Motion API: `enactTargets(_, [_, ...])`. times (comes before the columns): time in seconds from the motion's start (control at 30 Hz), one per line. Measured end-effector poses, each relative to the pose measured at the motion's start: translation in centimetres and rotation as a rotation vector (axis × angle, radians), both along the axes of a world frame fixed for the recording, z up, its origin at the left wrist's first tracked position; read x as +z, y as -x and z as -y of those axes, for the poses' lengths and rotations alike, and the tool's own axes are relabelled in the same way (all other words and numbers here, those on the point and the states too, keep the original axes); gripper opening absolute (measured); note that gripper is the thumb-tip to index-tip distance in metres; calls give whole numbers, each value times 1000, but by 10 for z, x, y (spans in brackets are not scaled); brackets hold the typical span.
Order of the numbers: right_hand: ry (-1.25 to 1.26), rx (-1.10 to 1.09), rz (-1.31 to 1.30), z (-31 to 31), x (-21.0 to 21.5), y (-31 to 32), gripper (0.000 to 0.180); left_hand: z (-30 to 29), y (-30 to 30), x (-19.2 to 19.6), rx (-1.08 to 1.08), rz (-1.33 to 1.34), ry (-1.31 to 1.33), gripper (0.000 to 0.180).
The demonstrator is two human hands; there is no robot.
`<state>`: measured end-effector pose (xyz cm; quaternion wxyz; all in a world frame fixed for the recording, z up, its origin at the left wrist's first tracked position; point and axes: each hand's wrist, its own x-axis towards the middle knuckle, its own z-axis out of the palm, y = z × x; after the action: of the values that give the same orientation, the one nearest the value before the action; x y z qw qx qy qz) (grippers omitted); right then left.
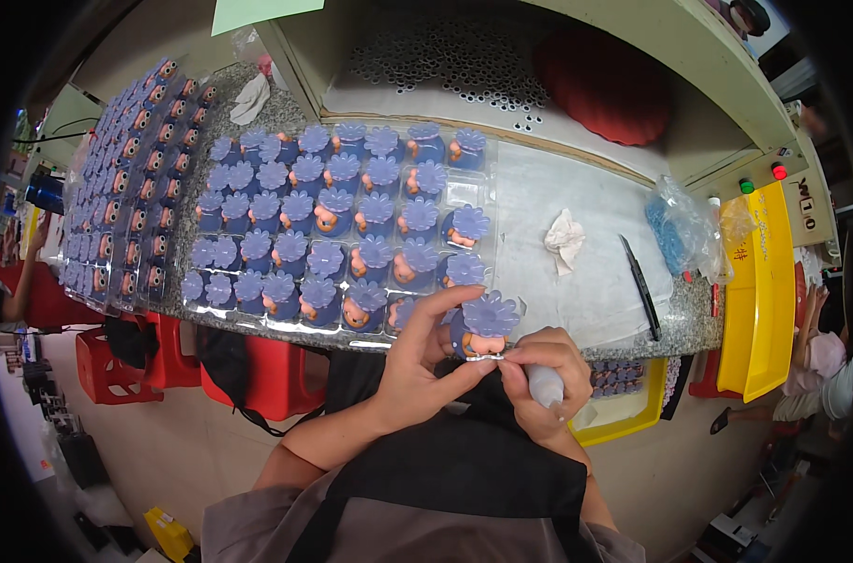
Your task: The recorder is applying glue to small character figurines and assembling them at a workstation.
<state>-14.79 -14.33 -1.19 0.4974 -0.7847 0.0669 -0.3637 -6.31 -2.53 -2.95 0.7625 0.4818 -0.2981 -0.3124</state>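
Observation:
My left hand grips a small toy figure with a purple flower-shaped top and a blue body, just past the front edge of the table. Its fingers wrap round the figure's side and underside. Held in my right hand is a small whitish squeeze bottle, its body slanting down toward me. The bottle's tip and my right fingertips are close against the figure's pinkish front; whether they touch it I cannot tell. Left of my hands, a clear plastic tray carries rows of similar figures.
More filled trays stand at far left. On the white sheet lie a crumpled tissue and black tweezers. A shelf holds many googly eyes and a red round thing. Plastic bags and a yellow bin are at right.

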Motion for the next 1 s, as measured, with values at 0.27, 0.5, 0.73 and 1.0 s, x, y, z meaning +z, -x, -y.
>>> enactTargets(0.27, [-8, 45, 21, 3, -1, -1, 21, 2, 3, 0, 46, -57, 49, 58])
enactTargets(0.5, [-65, 21, -34, -1, -4, -2, 20, 0, 1, -4, 54, -8, 37, 57])
enactTargets(0.73, [-636, 142, -33, -1, -9, -5, 40, -4, -5, -4, 56, 150, 14, 55])
enactTargets(1.0, [-553, 266, -171, 5, -18, 3, 40, -3, -6, 4, -85, -59, -6, 57])
